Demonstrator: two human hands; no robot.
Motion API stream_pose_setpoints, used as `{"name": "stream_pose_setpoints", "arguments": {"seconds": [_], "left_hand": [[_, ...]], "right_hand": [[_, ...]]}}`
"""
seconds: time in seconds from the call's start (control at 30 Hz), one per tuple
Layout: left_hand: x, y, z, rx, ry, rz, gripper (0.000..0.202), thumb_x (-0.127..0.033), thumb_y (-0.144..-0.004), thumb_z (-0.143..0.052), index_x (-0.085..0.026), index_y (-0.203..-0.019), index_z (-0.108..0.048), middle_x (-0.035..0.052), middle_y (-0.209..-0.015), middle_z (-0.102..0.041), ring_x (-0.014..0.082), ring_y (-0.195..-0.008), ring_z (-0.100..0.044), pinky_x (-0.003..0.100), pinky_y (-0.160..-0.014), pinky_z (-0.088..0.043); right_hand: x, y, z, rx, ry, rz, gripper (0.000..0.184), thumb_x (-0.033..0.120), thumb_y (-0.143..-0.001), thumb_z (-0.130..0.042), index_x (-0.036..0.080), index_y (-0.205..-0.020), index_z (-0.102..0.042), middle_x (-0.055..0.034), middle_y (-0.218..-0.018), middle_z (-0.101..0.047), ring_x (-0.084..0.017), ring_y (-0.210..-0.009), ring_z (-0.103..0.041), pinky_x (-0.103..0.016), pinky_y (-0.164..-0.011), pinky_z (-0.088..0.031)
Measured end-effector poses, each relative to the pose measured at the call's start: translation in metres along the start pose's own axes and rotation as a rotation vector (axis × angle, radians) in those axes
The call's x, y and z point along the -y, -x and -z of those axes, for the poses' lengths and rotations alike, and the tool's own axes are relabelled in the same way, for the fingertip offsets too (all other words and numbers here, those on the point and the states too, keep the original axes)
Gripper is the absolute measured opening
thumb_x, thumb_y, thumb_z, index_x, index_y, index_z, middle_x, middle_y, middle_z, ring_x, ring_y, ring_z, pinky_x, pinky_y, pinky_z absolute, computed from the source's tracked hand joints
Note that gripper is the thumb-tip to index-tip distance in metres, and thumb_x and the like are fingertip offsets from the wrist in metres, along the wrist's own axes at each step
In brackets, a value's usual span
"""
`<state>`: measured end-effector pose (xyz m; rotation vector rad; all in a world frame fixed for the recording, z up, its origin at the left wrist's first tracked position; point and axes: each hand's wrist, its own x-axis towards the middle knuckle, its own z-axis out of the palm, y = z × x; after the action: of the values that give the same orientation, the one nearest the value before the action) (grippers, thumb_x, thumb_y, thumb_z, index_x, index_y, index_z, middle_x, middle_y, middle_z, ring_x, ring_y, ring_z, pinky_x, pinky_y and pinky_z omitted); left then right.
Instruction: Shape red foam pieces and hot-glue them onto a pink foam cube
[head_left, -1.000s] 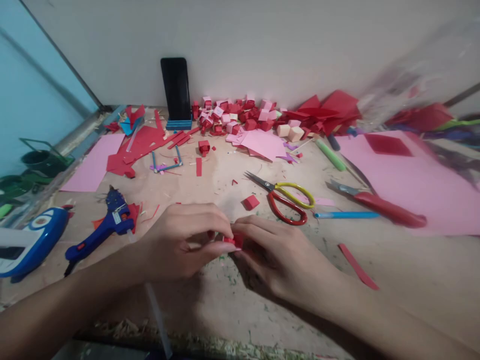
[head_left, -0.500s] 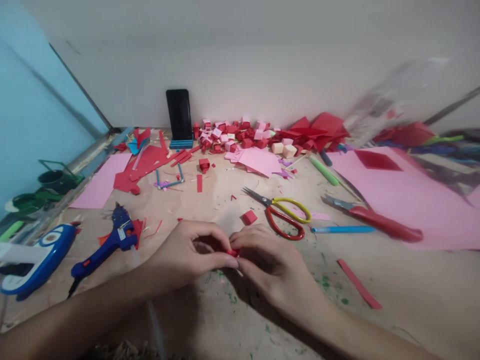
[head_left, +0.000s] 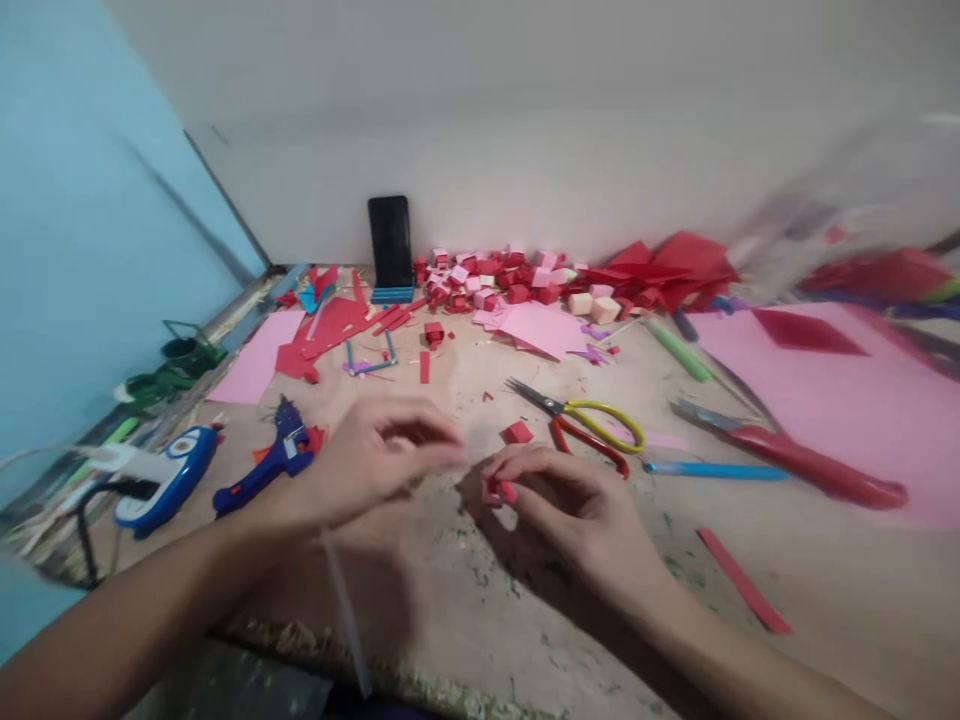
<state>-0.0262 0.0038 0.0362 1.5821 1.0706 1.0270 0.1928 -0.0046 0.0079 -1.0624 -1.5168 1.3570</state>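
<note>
Between the thumb and fingers of my right hand (head_left: 577,510) is a small folded red paper piece (head_left: 496,490), partly covered by the fingertips. My left hand (head_left: 397,455) hovers to its left, apart from it, with curled fingers. Motion smears its fingertips, so any grip there is unclear. Just beyond my right hand lies a small red paper block (head_left: 517,432). Scissors (head_left: 574,415) with one yellow and one red handle loop rest behind it, blades pointing left. A red paper strip (head_left: 742,580) lies right of my right forearm.
A blue glue gun (head_left: 274,460) lies at left near a blue-and-white device (head_left: 184,480). Small paper cubes (head_left: 487,275) are heaped by the wall beside a phone (head_left: 390,240). At right are a blue pen (head_left: 716,470), a red-handled cutter (head_left: 810,465) and pink paper (head_left: 900,420).
My hands have separated. The left one has let go of the red paper piece and drawn left; the right keeps it. The whole view has shifted slightly.
</note>
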Motion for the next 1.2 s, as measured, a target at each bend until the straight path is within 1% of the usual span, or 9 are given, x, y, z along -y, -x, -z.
{"name": "stream_pose_setpoints", "arguments": {"seconds": [0.13, 0.23, 0.3, 0.37, 0.43, 0.5, 0.73, 0.93, 1.2], "left_hand": [[-0.037, 0.004, 0.035, -0.346, -0.033, -0.419, 0.01, -0.025, -0.093, -0.072, -0.018, -0.085, -0.074, 0.0001, -0.074, -0.07, 0.011, -0.063, -0.064, 0.023, -0.056, -0.054], [-0.057, 0.018, 0.065, -0.341, -0.242, -0.726, 0.02, -0.028, -0.093, -0.072, -0.018, -0.076, -0.071, -0.0009, -0.066, -0.067, 0.0128, -0.061, -0.063, 0.026, -0.057, -0.05], [-0.058, 0.034, 0.084, -0.231, -0.625, -0.601, 0.014, -0.026, -0.091, -0.073, -0.02, -0.078, -0.072, -0.0011, -0.07, -0.069, 0.0136, -0.065, -0.064, 0.027, -0.064, -0.048], [-0.048, 0.054, 0.101, -0.085, -0.982, -0.191, 0.015, -0.034, -0.095, -0.068, -0.022, -0.088, -0.073, 0.0002, -0.081, -0.074, 0.0156, -0.072, -0.066, 0.028, -0.069, -0.048], [-0.028, 0.072, 0.114, -0.026, -1.148, 0.107, 0.028, -0.048, -0.095, -0.063, -0.023, -0.101, -0.074, 0.0051, -0.098, -0.076, 0.0235, -0.087, -0.069, 0.033, -0.079, -0.049], [-0.006, 0.085, 0.121, -0.022, -1.174, 0.243, 0.04, -0.053, -0.092, -0.065, -0.021, -0.115, -0.071, 0.0113, -0.119, -0.074, 0.0319, -0.11, -0.066, 0.039, -0.093, -0.048], [0.019, 0.089, 0.114, -0.089, -1.059, 0.422, 0.033, -0.051, -0.094, -0.058, -0.019, -0.095, -0.067, 0.0076, -0.091, -0.073, 0.0287, -0.084, -0.067, 0.034, -0.074, -0.047], [0.013, 0.093, 0.116, -0.241, -0.492, 0.174, 0.029, -0.046, -0.093, -0.066, -0.024, -0.112, -0.072, 0.0056, -0.102, -0.075, 0.0257, -0.092, -0.067, 0.032, -0.078, -0.054], [0.006, 0.037, 0.042, -0.226, 0.46, 0.17, 0.028, -0.034, -0.078, -0.082, -0.018, -0.095, -0.068, -0.0011, -0.07, -0.053, 0.0094, -0.058, -0.045, 0.021, -0.052, -0.039]], "right_hand": [[-0.004, -0.003, 0.005, 0.004, 0.006, 0.089, 0.009, 0.031, -0.084, -0.078, 0.025, -0.078, -0.076, -0.0074, -0.095, -0.077, -0.027, -0.098, -0.071, -0.046, -0.095, -0.056], [-0.008, -0.005, 0.005, -0.019, -0.006, 0.093, 0.011, 0.037, -0.084, -0.08, 0.026, -0.081, -0.077, -0.0082, -0.096, -0.077, -0.028, -0.1, -0.07, -0.048, -0.096, -0.055], [-0.008, -0.006, 0.004, -0.06, -0.044, 0.081, 0.016, 0.04, -0.08, -0.083, 0.026, -0.077, -0.075, -0.0085, -0.096, -0.077, -0.029, -0.095, -0.071, -0.046, -0.088, -0.057], [-0.006, -0.006, 0.004, -0.128, -0.096, 0.038, 0.018, 0.04, -0.078, -0.085, 0.026, -0.077, -0.074, -0.0085, -0.099, -0.076, -0.028, -0.092, -0.072, -0.043, -0.081, -0.058], [-0.005, -0.007, 0.003, -0.159, -0.127, 0.007, 0.02, 0.042, -0.076, -0.085, 0.025, -0.078, -0.074, -0.0086, -0.098, -0.077, -0.027, -0.088, -0.072, -0.04, -0.074, -0.058], [-0.004, -0.007, 0.004, -0.15, -0.103, -0.009, 0.022, 0.043, -0.075, -0.085, 0.024, -0.078, -0.074, -0.0086, -0.094, -0.077, -0.026, -0.085, -0.072, -0.038, -0.071, -0.057], [-0.006, -0.008, 0.004, -0.039, 0.059, -0.057, 0.02, 0.038, -0.081, -0.077, 0.02, -0.076, -0.07, -0.0034, -0.069, -0.069, -0.019, -0.064, -0.064, -0.031, -0.058, -0.048], [-0.004, -0.006, 0.006, -0.04, 0.064, -0.059, 0.017, 0.036, -0.079, -0.074, 0.019, -0.076, -0.069, -0.003, -0.072, -0.065, -0.017, -0.063, -0.058, -0.029, -0.054, -0.044], [0.006, -0.004, 0.006, -0.122, 0.048, -0.061, 0.013, 0.031, -0.076, -0.072, 0.019, -0.073, -0.068, -0.0024, -0.07, -0.065, -0.017, -0.064, -0.059, -0.029, -0.056, -0.045]]}}
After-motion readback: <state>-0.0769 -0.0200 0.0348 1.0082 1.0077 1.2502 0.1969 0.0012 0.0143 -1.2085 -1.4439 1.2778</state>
